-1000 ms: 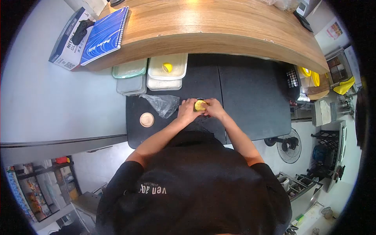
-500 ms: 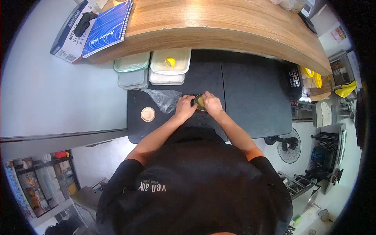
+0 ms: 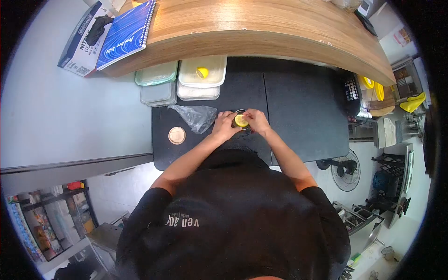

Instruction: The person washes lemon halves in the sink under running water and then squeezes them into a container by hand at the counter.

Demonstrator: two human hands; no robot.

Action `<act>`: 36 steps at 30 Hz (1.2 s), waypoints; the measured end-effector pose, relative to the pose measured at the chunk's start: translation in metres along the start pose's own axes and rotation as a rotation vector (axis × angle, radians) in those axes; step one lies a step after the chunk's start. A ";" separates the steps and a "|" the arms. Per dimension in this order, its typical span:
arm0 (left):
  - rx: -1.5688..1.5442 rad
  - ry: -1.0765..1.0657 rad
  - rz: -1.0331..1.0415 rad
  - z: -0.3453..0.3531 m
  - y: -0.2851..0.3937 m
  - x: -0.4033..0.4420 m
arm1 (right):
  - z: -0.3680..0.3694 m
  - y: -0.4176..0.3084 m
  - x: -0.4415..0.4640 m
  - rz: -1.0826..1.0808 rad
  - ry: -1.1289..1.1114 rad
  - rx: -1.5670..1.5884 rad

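Note:
A cut piece of lemon (image 3: 241, 121), its pale segmented face turned up, lies at the mouth of a small round container (image 3: 240, 111). My left hand (image 3: 225, 124) curls around the container's left side. From the right, the fingers of my right hand (image 3: 257, 121) pinch the lemon's edge. Most of the container is hidden by the hands and the lemon. Left of them lies a crumpled clear plastic bag (image 3: 198, 119), and beyond it a round wooden-looking lid or coaster (image 3: 177, 136). Another cut lemon (image 3: 202, 72) rests on a lidded food container (image 3: 190, 80).
Stacked lidded containers (image 3: 157, 93) stand at the table's back left. A wooden shelf (image 3: 261, 44) overhangs the back of the black table (image 3: 308, 121), bearing a blue notebook (image 3: 126, 37) and a nitrile glove box (image 3: 79, 53). A black basket (image 3: 351, 91) is at right; a fan (image 3: 346, 169) stands beyond.
The lemon's cut face now shows more fully at the container's mouth. My right hand has shifted slightly right, its fingers now at the lemon's edge. My left hand stays at the container.

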State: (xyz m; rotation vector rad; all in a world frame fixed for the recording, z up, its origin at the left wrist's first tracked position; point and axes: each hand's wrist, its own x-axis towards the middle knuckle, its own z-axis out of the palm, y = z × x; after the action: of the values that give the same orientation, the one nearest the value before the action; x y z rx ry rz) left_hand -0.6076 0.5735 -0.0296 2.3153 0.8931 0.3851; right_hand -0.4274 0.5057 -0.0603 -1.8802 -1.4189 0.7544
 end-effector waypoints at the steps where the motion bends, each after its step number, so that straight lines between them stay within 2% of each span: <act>1: 0.002 -0.020 0.026 0.001 -0.001 0.003 | -0.005 -0.003 -0.001 0.196 -0.124 0.156; 3: 0.003 -0.042 0.054 0.000 0.002 0.004 | -0.022 -0.027 -0.008 0.284 -0.173 0.227; 5: -0.004 -0.096 -0.037 -0.005 0.010 0.004 | -0.026 -0.029 -0.012 0.371 -0.221 0.300; 7: -0.018 -0.088 -0.017 -0.003 0.007 0.004 | -0.024 -0.010 -0.016 0.468 -0.214 0.684; 9: -0.032 -0.083 0.005 -0.009 0.013 0.004 | -0.023 0.001 -0.020 0.448 -0.233 0.734; 11: -0.192 -0.170 -0.195 -0.015 0.022 0.005 | -0.024 0.002 -0.025 0.427 -0.247 0.783; 14: -0.255 -0.160 -0.245 -0.007 0.018 0.007 | -0.031 -0.021 -0.033 0.398 -0.301 0.844; 17: -0.136 -0.250 -0.255 0.002 0.008 0.012 | -0.025 -0.026 -0.036 0.298 -0.373 0.842; 22: -0.159 -0.210 -0.242 0.020 -0.009 0.012 | -0.006 -0.018 -0.027 0.245 -0.201 0.443; 26: -0.225 -0.216 -0.210 0.011 0.001 0.013 | 0.008 -0.007 -0.020 0.156 -0.080 0.321; 28: -0.202 -0.221 -0.212 0.015 -0.002 0.013 | -0.010 -0.043 -0.027 0.188 -0.029 0.165; 29: -0.176 -0.205 -0.241 0.017 -0.004 0.014 | 0.002 -0.028 -0.025 0.093 -0.006 0.132; 32: -0.193 -0.221 -0.251 0.023 -0.014 0.016 | -0.004 -0.033 -0.031 -0.012 -0.015 0.115; 34: -0.178 -0.229 -0.233 0.023 -0.014 0.016 | -0.010 -0.033 -0.031 -0.022 -0.067 0.123; 36: -0.161 -0.241 -0.220 0.015 -0.002 0.014 | -0.010 -0.033 -0.032 0.001 -0.094 -0.005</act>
State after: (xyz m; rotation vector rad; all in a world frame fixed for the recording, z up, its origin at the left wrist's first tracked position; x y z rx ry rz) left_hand -0.5915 0.5780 -0.0421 2.0387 0.9459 0.0785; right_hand -0.4469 0.4793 -0.0261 -1.8712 -1.4792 0.8503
